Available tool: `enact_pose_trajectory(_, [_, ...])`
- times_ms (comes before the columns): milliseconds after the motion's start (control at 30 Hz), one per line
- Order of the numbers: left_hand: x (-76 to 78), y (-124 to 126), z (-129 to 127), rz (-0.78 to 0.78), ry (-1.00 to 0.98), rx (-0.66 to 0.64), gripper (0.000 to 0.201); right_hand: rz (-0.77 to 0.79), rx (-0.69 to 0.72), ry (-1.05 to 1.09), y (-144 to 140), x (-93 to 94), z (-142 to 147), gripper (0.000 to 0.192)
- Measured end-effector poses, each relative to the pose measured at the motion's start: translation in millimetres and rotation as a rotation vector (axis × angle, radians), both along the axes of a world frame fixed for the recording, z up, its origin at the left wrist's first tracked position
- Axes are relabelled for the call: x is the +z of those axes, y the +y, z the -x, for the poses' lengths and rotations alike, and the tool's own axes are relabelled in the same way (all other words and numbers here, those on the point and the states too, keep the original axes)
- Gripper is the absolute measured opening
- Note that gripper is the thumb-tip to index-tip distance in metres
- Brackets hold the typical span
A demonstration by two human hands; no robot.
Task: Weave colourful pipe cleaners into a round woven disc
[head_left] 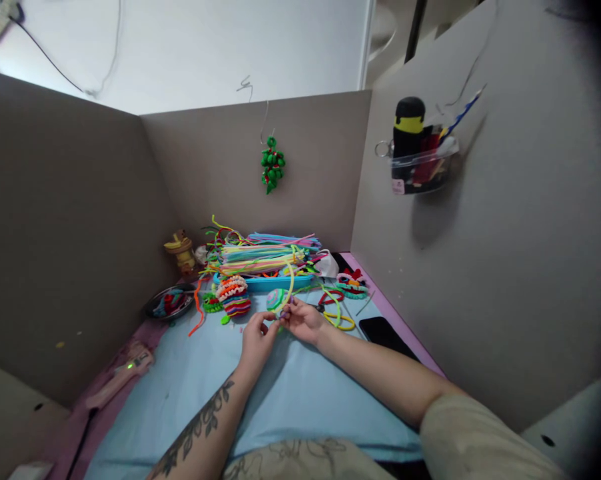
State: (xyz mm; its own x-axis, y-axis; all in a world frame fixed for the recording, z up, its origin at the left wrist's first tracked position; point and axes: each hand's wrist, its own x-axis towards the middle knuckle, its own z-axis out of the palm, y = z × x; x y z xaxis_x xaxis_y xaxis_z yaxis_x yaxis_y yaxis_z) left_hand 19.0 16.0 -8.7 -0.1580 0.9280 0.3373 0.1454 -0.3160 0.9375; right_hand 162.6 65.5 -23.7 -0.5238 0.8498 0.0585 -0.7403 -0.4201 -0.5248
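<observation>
My left hand [258, 331] and my right hand [303, 322] meet at the middle of the cloth, both closed in a pinch. Between their fingertips is a pale yellow pipe cleaner [291, 280], its free end curving upward. A round coiled piece [276, 299] in green, pink and blue shows just behind the fingers; whether it is joined to the pipe cleaner is hidden. To the left stands a striped pipe-cleaner piece [234, 300] with a ruffled orange and white top. Loops of yellow pipe cleaner [341, 325] lie beside my right hand.
Bundled pipe cleaners [265, 257] fill a blue tray [280, 284] at the back. A dark bowl [153, 311] and a pink corded tool [123, 377] are left, a phone [386, 333] right. Grey panels enclose three sides; a plastic holder [425, 167] hangs on the right panel.
</observation>
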Motion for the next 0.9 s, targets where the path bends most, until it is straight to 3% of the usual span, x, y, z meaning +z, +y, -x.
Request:
enact_pose_trajectory(133, [0.4,-0.7,-0.3,0.005,-0.055,-0.013,0.013,-0.014,0.015,0.004,0.0,-0.5,-0.4,0.017])
enact_pose_trajectory(467, [1.0,-2.5,-0.3,-0.090,0.139,-0.037,0.003,0.003,0.033,-0.061,-0.1,3.5,-0.9,0.019])
enact_pose_trajectory(533, [1.9,-2.6,0.8,-0.086,0.117,-0.043,0.005,0.023,-0.015,-0.145,0.2,2.6,1.2,0.018])
enact_pose_trajectory(600, [2.6,-2.1,2.7,-0.079,0.093,-0.042,0.006,0.025,-0.155,-0.269,0.6,0.6,3.9,0.016])
enact_pose_trajectory(733, [3.3,-1.6,4.9,-0.050,0.065,-0.051,0.004,-0.177,-0.493,-0.526,0.1,0.9,6.4,0.017])
enact_pose_trajectory(900, [5.7,-6.1,2.5,-0.057,0.139,-0.066,0.004,-0.380,-0.418,-0.650,-4.0,12.3,2.8,0.020])
